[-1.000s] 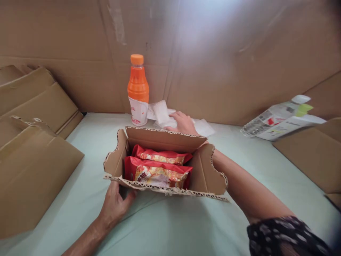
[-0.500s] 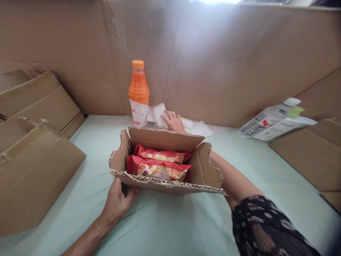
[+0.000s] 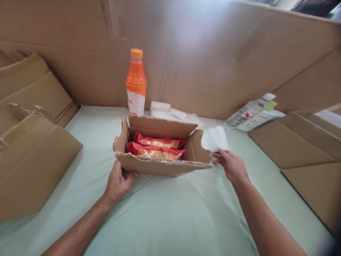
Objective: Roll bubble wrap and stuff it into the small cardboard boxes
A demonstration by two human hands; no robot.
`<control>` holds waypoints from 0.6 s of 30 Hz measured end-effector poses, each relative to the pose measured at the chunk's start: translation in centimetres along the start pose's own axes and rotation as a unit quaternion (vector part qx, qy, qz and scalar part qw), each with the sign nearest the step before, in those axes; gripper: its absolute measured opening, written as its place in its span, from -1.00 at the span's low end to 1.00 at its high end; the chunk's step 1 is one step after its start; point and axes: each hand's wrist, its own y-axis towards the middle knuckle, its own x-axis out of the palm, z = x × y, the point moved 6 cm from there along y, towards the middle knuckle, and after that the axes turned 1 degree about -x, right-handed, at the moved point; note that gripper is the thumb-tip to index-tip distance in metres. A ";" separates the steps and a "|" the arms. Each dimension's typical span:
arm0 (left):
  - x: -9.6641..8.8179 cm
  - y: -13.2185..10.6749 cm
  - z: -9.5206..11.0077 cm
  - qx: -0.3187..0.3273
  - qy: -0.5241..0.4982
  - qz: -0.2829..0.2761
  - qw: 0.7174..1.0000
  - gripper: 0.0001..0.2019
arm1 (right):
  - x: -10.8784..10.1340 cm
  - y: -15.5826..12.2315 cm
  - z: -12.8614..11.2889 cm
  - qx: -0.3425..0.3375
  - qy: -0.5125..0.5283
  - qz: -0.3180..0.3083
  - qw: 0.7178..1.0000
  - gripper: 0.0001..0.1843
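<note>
A small open cardboard box (image 3: pixel 160 166) stands in the middle with torn, ragged flap edges. Two red snack packets (image 3: pixel 160 153) lie side by side inside it. My left hand (image 3: pixel 118 183) is at the box's lower left corner, thumb against the front face and fingers along the side. To the right of the box, my right hand (image 3: pixel 230 163) pinches a thin white folded sheet (image 3: pixel 216 138); whether it is plastic, foam or paper I cannot tell. More white folded sheets (image 3: pixel 166 109) lie behind the box, partly hidden by its back flap.
An orange drink bottle (image 3: pixel 136 83) stands upright at the back. A clear bottle (image 3: pixel 247 112) leans at the back right beside a white packet (image 3: pixel 259 121). Cardboard boxes flank the left (image 3: pixel 39 160) and right (image 3: pixel 306 142). A tall cardboard wall (image 3: pixel 199 71) closes off the back of the green cloth (image 3: pixel 160 220).
My right hand has come back from behind the box to its right side, bringing a white folded sheet. My left hand stays at the box corner. The view has shifted slightly.
</note>
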 end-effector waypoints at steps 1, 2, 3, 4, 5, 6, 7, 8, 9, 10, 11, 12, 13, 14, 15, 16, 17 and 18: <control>-0.1 0.0 0.0 -0.005 -0.002 -0.001 1.000 -0.59 | -2.5 -1.6 1.5 0.017 -0.015 0.014 1.000 -0.59; -0.2 0.1 0.0 -0.008 -0.005 -0.004 1.000 -0.59 | -4.7 -3.3 2.6 0.024 -0.036 0.032 0.999 -0.57; -0.2 0.1 0.1 -0.011 -0.009 -0.008 1.000 -0.58 | -6.2 -4.9 3.2 0.020 -0.062 0.044 0.997 -0.55; -0.2 0.2 0.2 -0.012 -0.014 -0.012 1.000 -0.57 | -7.0 -6.4 3.4 0.006 -0.091 0.039 0.995 -0.55; -0.2 0.2 0.4 -0.013 -0.018 -0.015 1.000 -0.56 | -6.8 -7.8 3.1 -0.014 -0.119 0.009 0.993 -0.56; -0.2 0.2 0.5 -0.015 -0.023 -0.016 0.999 -0.54 | -5.7 -9.1 2.6 -0.039 -0.141 -0.045 0.988 -0.58; -0.2 0.1 0.7 -0.017 -0.026 -0.018 0.999 -0.54 | -3.8 -10.4 1.9 -0.065 -0.152 -0.112 0.980 -0.58; -0.3 0.0 0.9 -0.019 -0.028 -0.020 0.999 -0.53 | -1.5 -11.5 0.9 -0.091 -0.150 -0.178 0.968 -0.56; -0.3 -0.1 1.0 -0.020 -0.028 -0.021 0.999 -0.53 | 0.9 -12.5 -0.1 -0.119 -0.143 -0.232 0.955 -0.52; -0.4 -0.2 1.0 -0.022 -0.027 -0.022 0.999 -0.53 | 3.1 -13.2 -1.2 -0.146 -0.136 -0.266 0.943 -0.46; -0.4 -0.2 1.0 -0.025 -0.026 -0.024 0.999 -0.53 | 5.1 -13.5 -2.2 -0.171 -0.131 -0.280 0.935 -0.42; -0.6 -0.1 0.9 -0.030 -0.024 -0.025 0.999 -0.53 | 6.9 -13.5 -3.1 -0.193 -0.131 -0.281 0.931 -0.42; -0.7 0.1 0.7 -0.037 -0.024 -0.025 0.999 -0.53 | 8.5 -13.1 -3.9 -0.209 -0.135 -0.277 0.928 -0.44; -0.9 0.6 0.4 -0.046 -0.026 -0.023 0.998 -0.53 | 10.0 -12.6 -4.5 -0.221 -0.140 -0.274 0.926 -0.48; -1.1 1.4 0.1 -0.053 -0.029 -0.020 0.998 -0.54 | 11.4 -11.9 -4.9 -0.229 -0.144 -0.272 0.924 -0.50; -1.3 2.4 -0.2 -0.058 -0.033 -0.014 0.998 -0.55 | 12.6 -11.1 -5.3 -0.235 -0.146 -0.272 0.922 -0.49; -1.4 3.5 -0.5 -0.060 -0.038 -0.006 0.997 -0.56 | 13.8 -10.4 -5.5 -0.241 -0.149 -0.275 0.919 -0.46; -1.5 4.8 -0.7 -0.060 -0.042 0.001 0.997 -0.57 | 14.9 -9.6 -5.7 -0.247 -0.153 -0.278 0.915 -0.43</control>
